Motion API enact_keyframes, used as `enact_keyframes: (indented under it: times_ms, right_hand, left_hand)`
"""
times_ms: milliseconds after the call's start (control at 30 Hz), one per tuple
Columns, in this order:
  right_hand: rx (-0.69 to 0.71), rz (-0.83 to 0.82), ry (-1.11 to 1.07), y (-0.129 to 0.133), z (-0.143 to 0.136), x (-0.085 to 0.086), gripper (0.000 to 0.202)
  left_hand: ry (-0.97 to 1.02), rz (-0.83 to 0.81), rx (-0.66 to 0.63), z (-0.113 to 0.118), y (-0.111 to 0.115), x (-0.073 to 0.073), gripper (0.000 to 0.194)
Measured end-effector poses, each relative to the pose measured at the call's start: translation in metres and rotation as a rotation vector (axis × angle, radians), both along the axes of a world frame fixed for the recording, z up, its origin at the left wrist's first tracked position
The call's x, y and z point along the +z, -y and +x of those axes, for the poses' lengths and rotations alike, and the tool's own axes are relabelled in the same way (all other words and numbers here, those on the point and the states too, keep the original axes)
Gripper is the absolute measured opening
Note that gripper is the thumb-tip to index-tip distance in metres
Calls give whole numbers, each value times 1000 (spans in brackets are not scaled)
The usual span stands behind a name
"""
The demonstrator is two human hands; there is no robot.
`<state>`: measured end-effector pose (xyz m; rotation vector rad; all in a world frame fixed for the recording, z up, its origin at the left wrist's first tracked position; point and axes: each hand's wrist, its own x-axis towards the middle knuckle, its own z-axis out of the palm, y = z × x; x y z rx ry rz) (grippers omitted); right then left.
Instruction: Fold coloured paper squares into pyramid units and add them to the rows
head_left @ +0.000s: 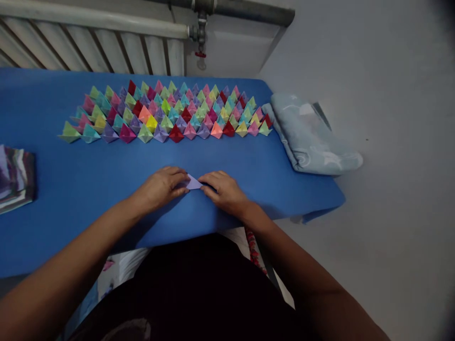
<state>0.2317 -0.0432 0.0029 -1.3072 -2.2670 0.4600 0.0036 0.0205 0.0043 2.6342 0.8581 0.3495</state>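
Observation:
A small folded piece of lilac paper is held between my two hands, just above the blue-covered surface near its front edge. My left hand pinches its left side, with the fingers covering that part. On its right corner, the thumb and fingers of my right hand are closed. The visible part of the paper is a flat, pointed shape. Beyond my hands stand rows of folded paper boats in green, pink, purple, red, yellow and blue.
A folded light-blue cloth lies at the right end of the blue-covered table, by the wall. At the left edge sits a stack of dark patterned fabric. Behind the table are a white radiator and a pipe with a red valve.

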Motion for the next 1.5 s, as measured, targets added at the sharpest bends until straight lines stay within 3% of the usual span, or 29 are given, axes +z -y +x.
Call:
enact_keyframes:
  times_ms: [267, 633, 1500]
  right_hand:
    - [-27, -23, 70, 0, -4, 4, 26]
    - [-194, -88, 27, 5, -19, 9, 28]
    - [-265, -61, -7, 4, -22, 7, 24]
  left_hand:
    - [1, -27, 10, -1, 0, 5, 33]
    - [18, -42, 14, 1, 0, 7, 32]
    - [10, -69, 16, 3, -1, 12, 32]
